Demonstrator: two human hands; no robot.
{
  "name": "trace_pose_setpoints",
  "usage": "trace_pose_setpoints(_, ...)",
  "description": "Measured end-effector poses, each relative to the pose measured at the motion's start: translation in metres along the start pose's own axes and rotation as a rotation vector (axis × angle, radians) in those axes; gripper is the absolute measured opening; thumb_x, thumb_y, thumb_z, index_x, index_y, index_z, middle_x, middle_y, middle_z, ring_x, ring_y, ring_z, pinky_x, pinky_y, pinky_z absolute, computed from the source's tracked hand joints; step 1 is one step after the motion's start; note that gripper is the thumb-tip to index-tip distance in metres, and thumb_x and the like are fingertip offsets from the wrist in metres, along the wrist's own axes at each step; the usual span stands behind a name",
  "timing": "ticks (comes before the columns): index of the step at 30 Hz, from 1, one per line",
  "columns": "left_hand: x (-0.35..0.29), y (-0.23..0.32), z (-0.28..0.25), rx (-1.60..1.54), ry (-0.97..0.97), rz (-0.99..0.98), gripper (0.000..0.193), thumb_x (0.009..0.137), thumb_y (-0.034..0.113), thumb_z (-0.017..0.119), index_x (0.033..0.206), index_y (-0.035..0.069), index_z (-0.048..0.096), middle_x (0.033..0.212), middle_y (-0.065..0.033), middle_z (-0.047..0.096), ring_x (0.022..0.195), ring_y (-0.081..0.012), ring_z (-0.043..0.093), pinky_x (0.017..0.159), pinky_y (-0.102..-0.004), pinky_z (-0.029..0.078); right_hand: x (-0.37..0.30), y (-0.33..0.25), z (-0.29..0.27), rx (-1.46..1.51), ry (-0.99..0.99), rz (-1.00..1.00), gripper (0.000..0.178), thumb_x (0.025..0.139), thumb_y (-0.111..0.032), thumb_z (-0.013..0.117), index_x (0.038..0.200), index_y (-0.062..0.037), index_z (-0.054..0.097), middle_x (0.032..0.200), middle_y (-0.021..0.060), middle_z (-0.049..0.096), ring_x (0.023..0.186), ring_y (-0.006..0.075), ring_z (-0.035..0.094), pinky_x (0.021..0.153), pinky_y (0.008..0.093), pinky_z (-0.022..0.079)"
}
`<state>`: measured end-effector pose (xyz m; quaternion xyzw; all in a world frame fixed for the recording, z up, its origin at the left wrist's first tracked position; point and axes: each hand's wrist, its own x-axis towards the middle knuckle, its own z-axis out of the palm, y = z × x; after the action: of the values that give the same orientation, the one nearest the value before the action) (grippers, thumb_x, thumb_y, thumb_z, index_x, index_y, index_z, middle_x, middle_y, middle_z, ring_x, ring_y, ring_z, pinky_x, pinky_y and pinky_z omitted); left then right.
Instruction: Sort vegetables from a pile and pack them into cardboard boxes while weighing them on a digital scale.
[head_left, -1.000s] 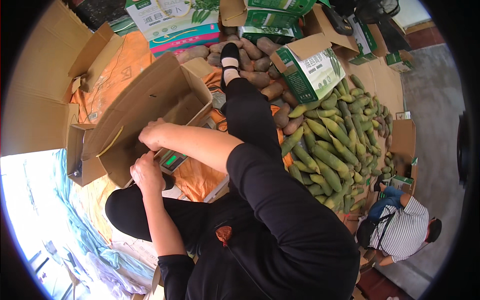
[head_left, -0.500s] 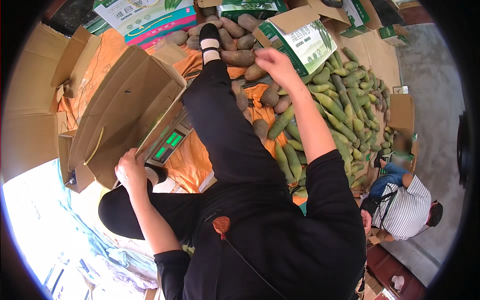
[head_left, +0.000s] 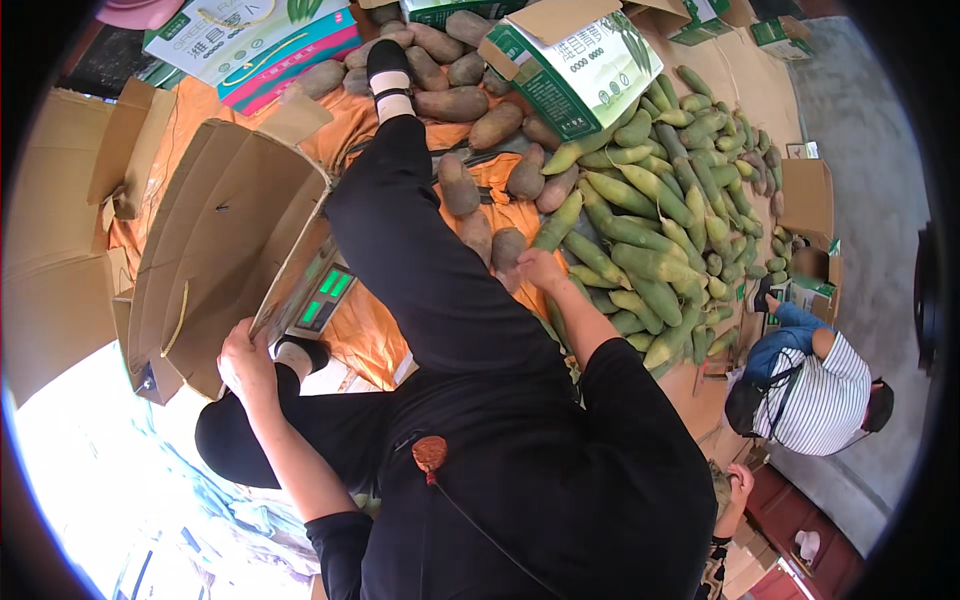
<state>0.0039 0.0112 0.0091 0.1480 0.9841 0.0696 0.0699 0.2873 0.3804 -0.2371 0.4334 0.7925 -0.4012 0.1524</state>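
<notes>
My left hand point(head_left: 247, 365) is closed on the near edge of a large open cardboard box point(head_left: 225, 215), which lies tilted at the left. My right hand point(head_left: 541, 270) is low over the pile, its fingertips against the near end of a brownish-red root vegetable point(head_left: 508, 246). Its fingers are bent and partly hidden, so a grip cannot be made out. Just beyond that hand lies a green radish point(head_left: 558, 221), one of a large heap point(head_left: 655, 260). Behind the box's edge shows a scale point(head_left: 322, 298) with lit green displays.
More brownish-red roots point(head_left: 452, 104) lie around my outstretched foot on orange cloth point(head_left: 372, 335). An open green-and-white carton point(head_left: 580, 75) stands beyond the heap. Printed boxes point(head_left: 245, 50) are at the far left. Another person in a striped shirt point(head_left: 822, 405) bends at the right; a further hand point(head_left: 740, 483) shows nearby.
My right hand has come back from beside the green-and-white carton to the brownish-red root near my knee. My left hand stays on the box edge. The whole view has shifted slightly.
</notes>
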Motion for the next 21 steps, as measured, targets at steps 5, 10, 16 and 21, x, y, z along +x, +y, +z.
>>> trace_pose_setpoints(5, -0.001, -0.007, 0.002, -0.019, 0.004, -0.021, 0.020, 0.078, 0.009, 0.061, 0.096, 0.005, 0.067, 0.089, -0.0152, 0.066, 0.085, -0.0335, 0.063, 0.076, -0.0418, 0.049, 0.009, 0.028, -0.050, -0.237, 0.269, 0.122, 0.020, 0.072, -0.020, 0.067, 0.089, -0.0097, 0.070, 0.087, 0.0172, 0.068, 0.077, 0.0296, 0.067, 0.072, 0.0379, 0.052)
trace_pose_setpoints(10, -0.001, -0.005, 0.000, -0.018, -0.018, -0.049, 0.020, 0.077, 0.008, 0.061, 0.096, 0.005, 0.067, 0.088, -0.0153, 0.066, 0.084, -0.0334, 0.064, 0.075, -0.0410, 0.049, -0.005, 0.076, -0.104, 0.637, 0.274, 0.734, 0.022, 0.081, -0.033, 0.071, 0.087, -0.0139, 0.063, 0.068, 0.0019, 0.057, 0.054, 0.0186, 0.052, 0.048, 0.0369, 0.039)
trace_pose_setpoints(16, 0.005, 0.002, 0.009, -0.046, -0.026, -0.011, 0.019, 0.077, 0.009, 0.061, 0.094, 0.007, 0.067, 0.088, -0.0141, 0.067, 0.086, -0.0315, 0.063, 0.077, -0.0414, 0.048, -0.040, 0.177, -0.128, 1.123, 1.000, 0.901, 0.052, 0.069, -0.037, 0.083, 0.109, -0.0133, 0.059, 0.098, 0.0057, 0.062, 0.082, 0.0269, 0.059, 0.065, 0.0461, 0.043)
trace_pose_setpoints(21, 0.005, -0.001, 0.008, 0.019, 0.007, 0.024, 0.015, 0.077, 0.012, 0.061, 0.090, 0.009, 0.068, 0.084, -0.0089, 0.067, 0.086, -0.0276, 0.063, 0.078, -0.0405, 0.046, -0.033, 0.191, -0.147, 1.295, 0.744, 0.791, 0.078, 0.080, -0.050, 0.067, 0.139, -0.0103, 0.036, 0.143, 0.0038, 0.040, 0.126, 0.0267, 0.040, 0.096, 0.0462, 0.034)
